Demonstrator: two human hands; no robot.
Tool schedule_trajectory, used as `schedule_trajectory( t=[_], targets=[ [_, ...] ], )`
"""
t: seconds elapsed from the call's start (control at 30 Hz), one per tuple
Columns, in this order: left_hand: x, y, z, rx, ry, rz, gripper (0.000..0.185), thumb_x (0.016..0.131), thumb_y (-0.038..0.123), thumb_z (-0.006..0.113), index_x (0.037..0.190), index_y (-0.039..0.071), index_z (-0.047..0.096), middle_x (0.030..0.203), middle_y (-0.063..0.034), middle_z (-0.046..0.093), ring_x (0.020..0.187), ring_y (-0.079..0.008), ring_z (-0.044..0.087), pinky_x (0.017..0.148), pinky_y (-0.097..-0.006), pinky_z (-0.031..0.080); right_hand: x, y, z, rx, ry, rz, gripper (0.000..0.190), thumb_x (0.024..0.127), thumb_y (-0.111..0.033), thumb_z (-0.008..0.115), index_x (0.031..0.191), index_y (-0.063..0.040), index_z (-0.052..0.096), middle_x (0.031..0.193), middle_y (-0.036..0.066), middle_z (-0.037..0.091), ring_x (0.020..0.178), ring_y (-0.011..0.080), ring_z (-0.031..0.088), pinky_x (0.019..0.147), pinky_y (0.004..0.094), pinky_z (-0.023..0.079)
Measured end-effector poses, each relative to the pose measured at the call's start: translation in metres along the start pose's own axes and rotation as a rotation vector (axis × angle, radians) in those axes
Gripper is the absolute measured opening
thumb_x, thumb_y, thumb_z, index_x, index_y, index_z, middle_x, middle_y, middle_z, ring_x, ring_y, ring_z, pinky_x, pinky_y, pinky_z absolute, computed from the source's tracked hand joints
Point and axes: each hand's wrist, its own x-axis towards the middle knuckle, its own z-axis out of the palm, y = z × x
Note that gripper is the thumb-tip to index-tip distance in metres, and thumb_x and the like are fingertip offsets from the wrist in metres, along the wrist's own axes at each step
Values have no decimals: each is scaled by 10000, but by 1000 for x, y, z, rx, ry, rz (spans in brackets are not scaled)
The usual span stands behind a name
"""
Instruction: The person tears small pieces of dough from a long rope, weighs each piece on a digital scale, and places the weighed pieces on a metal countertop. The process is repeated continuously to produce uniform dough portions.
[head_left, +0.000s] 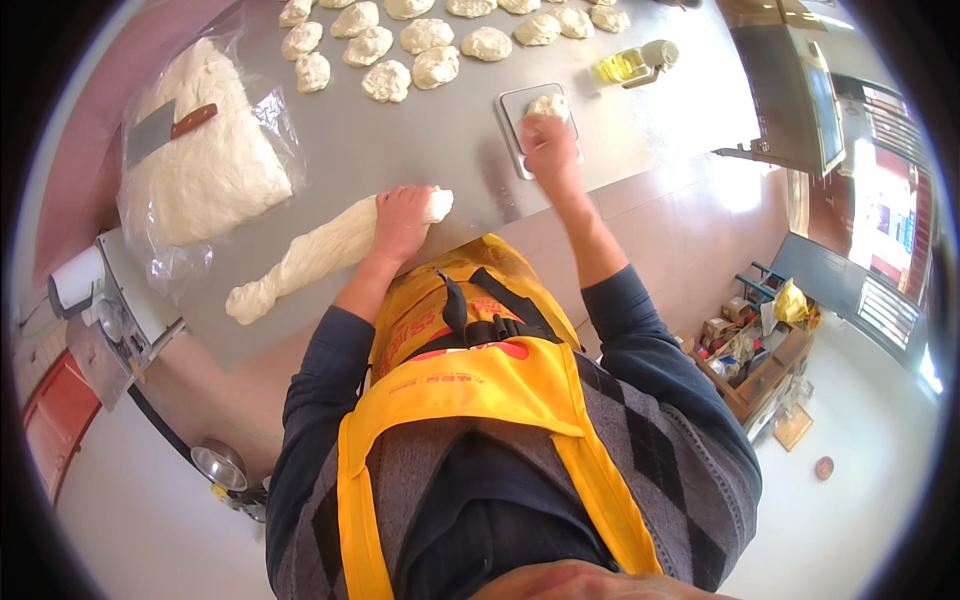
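My left hand (403, 220) grips a long roll of dough (322, 249) near its right end, on the metal worktop (390, 154). My right hand (547, 142), blurred, is over the near part of a flat kitchen scale (512, 112). A dough piece (547, 107) lies on the scale just beyond my fingers; whether the fingers touch it or hold anything is hard to tell. At the left, a large slab of dough (217, 150) rests on clear plastic, with a cleaver (161, 129) with a wooden handle lying on it.
Several dough pieces (425, 36) lie in rows along the far side of the worktop. A container of yellow oil (621, 66) stands beyond the scale at the right, beside a metal-coloured object. A white machine (124, 300) stands by the worktop's left end.
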Motion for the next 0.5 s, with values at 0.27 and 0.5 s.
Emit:
schedule_trajectory(
  t=[0.27,0.5],
  targets=[
    [1,-1,-12,-173,-5,-21,445,811,94,762,1245,107,667,1207,-77,712,1132,-382,629,899,-506,504,-83,12,97,466,-679,446,286,988,-233,706,1106,27,696,855,81,730,737,138,693,623,293,544],
    [20,26,-20,-26,49,84,567,739,190,870,1261,148,651,1125,-35,699,1089,-331,637,933,-496,451,-78,-14,81,140,-410,-8,203,916,-156,735,1010,23,717,725,94,698,612,151,665,590,316,526]
  ],
)
